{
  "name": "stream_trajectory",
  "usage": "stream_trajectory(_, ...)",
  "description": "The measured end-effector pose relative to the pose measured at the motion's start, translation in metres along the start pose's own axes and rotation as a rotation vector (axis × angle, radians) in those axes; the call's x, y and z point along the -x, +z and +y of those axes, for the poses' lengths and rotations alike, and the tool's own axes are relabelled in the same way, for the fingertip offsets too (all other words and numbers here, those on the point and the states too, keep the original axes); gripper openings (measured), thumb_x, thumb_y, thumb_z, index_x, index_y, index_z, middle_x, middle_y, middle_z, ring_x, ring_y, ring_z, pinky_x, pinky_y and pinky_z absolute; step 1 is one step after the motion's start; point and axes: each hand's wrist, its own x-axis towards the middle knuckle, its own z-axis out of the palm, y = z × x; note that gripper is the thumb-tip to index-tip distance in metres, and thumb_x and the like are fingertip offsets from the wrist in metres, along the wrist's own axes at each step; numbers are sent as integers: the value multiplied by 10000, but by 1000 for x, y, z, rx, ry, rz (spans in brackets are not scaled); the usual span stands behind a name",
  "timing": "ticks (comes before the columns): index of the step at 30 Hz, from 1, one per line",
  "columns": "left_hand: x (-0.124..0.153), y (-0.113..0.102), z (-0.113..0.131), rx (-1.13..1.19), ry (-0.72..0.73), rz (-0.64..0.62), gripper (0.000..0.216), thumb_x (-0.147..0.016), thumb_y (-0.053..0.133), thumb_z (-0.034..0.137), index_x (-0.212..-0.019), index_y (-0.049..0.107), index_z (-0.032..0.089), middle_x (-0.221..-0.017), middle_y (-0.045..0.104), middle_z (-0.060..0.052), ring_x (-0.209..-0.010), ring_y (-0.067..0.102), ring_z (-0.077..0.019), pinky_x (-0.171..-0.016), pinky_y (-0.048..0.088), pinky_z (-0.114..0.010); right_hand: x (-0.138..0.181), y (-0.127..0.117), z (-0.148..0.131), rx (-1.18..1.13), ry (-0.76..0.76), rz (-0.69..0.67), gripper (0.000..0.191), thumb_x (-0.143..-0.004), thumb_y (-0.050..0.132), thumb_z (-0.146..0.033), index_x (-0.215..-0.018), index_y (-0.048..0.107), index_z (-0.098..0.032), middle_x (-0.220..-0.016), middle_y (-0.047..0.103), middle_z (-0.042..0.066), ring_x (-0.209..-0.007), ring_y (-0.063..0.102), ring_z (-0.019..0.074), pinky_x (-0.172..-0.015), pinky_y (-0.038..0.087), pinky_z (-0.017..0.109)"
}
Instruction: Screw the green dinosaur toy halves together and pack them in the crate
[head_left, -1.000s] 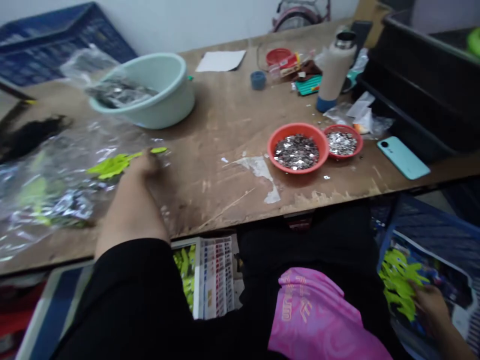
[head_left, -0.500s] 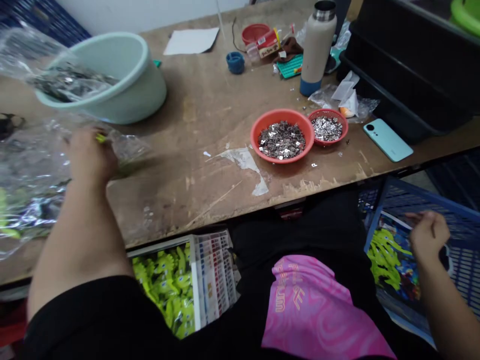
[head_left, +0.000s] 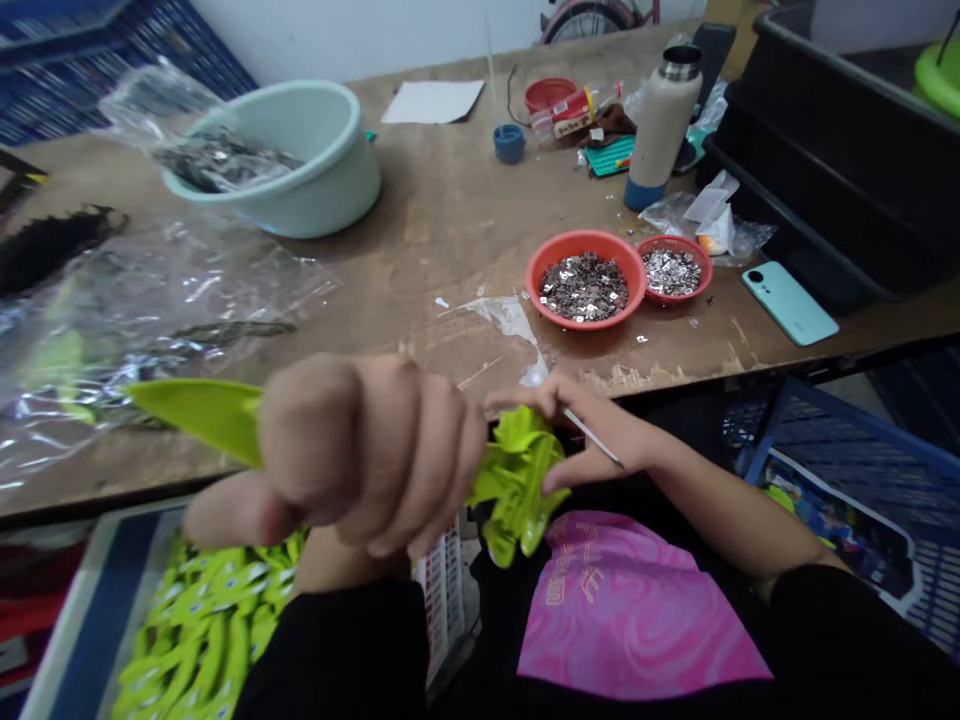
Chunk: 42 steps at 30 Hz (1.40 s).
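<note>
My left hand [head_left: 360, 450] is closed in a fist around a long lime-green plastic piece [head_left: 199, 410] that sticks out to the left, held above my lap close to the camera. My right hand [head_left: 592, 435] pinches the other, splayed end of the green pieces [head_left: 517, 475] and also holds a thin metal pin or needle [head_left: 596, 440]. Both hands hover just in front of the wooden table's near edge [head_left: 660, 375]. Below my left arm, a box [head_left: 202, 630] holds several more green pieces.
On the table: crumpled clear plastic bags [head_left: 142, 310], a pale green basin [head_left: 300, 160], two red bowls of small shiny metal bits [head_left: 585, 280] [head_left: 675, 270], a bottle [head_left: 660, 125], a teal phone [head_left: 787, 300], black trays [head_left: 832, 170]. A blue crate [head_left: 862, 480] stands at right.
My left hand left the plastic bags and came back toward me gripping a green piece. My right hand rose from the blue crate to meet it in front of my lap.
</note>
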Motion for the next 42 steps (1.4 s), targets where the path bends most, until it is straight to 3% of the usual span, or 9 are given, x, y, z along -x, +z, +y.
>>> stream_trajectory(3, -9, 20, -32, 156, 195, -211, 320, -1042, 658, 327, -728, 605, 302, -487, 659, 116, -426, 725, -154, -596, 738, -249, 7, 17, 10, -173, 156, -108, 917, -416, 1132, -681, -867, 439, -284, -827, 664, -64, -694, 603, 143, -632, 497, 258)
stream_trajectory(5, -5, 22, -56, -91, 289, 169, 100, -983, 801, 523, -991, 786, 424, -817, 863, 79, -822, 895, -242, -828, 797, -365, 16, 18, 7, -215, 125, 27, 916, -435, 1114, -723, -814, 409, -278, -728, 544, -99, -589, 463, 108, -541, 408, 247)
stream_trajectory(8, 5, 20, -102, -359, 257, 679, 718, -750, 970, 764, -1400, 733, 572, -1438, 814, 13, -1494, 702, -392, -1175, 688, -581, 12, 3, -15, 46, -75, 420, 842, -615, 1088, -672, -787, 367, -273, -720, 486, -90, -598, 405, 109, -557, 383, 260)
stream_trajectory(15, -47, -36, -138, -93, 239, 927, 715, -793, 990, 354, -1400, 629, 462, -1438, 770, 16, -1332, 778, -312, -1173, 672, -543, -74, -108, -43, 732, -236, 596, 407, -1054, 700, -613, -932, 484, -291, -1008, 718, 31, -913, 671, 223, -886, 572, 401)
stream_trajectory(17, -76, -70, -120, -74, 271, 908, 655, -791, 940, 345, -1364, 635, 429, -1458, 764, 12, -1416, 730, -321, -1219, 645, -538, -98, -147, -31, 931, -91, 559, 309, -992, 776, -423, -925, 507, -287, -993, 731, 52, -909, 680, 252, -922, 575, 439)
stream_trajectory(21, -123, -137, -101, -222, 182, 884, 493, -874, 796, 482, -1352, 677, 461, -1507, 757, 36, -1574, 610, -331, -1194, 648, -531, -128, -195, -6, 1252, 347, 40, 410, -631, 900, -62, -787, 575, -257, -722, 611, -35, -640, 513, 169, -721, 497, 368)
stream_trajectory(25, -141, -176, -121, -260, 191, 901, 603, -905, 714, 633, -1470, 657, 429, -1437, 800, 7, -1578, 607, -357, -1206, 617, -574, -133, -203, -3, 1194, 294, -24, 350, -642, 800, -26, -737, 544, -244, -675, 577, -54, -637, 485, 146, -687, 413, 335)
stream_trajectory(33, -125, -164, -141, -41, 240, 887, 193, -871, 805, 538, -1053, 766, 486, -1384, 811, 138, -1632, 544, -264, -1257, 576, -494, -116, -187, -19, 942, 262, 154, 414, -727, 766, -76, -777, 402, -267, -877, 736, 10, -868, 710, 239, -826, 514, 374)
stream_trajectory(42, -124, -154, -133, -93, 122, 852, 377, -922, 748, 603, -1286, 722, 509, -1506, 758, 102, -1623, 552, -335, -1142, 659, -541, -117, -184, -9, 996, 308, 115, 390, -773, 738, -36, -729, 416, -251, -763, 621, -14, -805, 638, 200, -824, 499, 375)
